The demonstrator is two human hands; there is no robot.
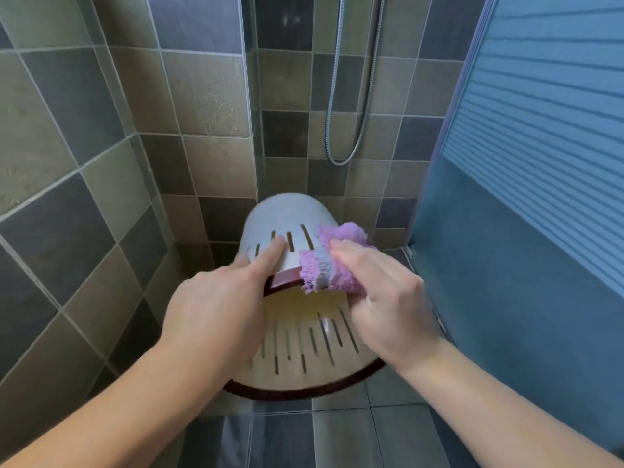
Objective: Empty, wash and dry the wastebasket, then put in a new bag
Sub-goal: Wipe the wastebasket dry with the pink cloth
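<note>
A white slotted wastebasket (287, 217) with a dark red rim is tipped on its side, its mouth facing me and its base pointing at the wall. My left hand (219, 298) grips the rim at the upper left, fingers lying over the outer slotted wall. My right hand (381, 298) presses a purple and grey cloth (331, 261) against the rim and outer wall at the upper right. The inside of the basket (314, 339) looks cream and holds nothing that I can see.
Tiled walls (101, 163) in grey and beige close in on the left and ahead. A metal shower hose (351, 130) hangs in a loop on the far wall. A blue ribbed panel (523, 163) stands at the right. Dark floor tiles (337, 434) lie below.
</note>
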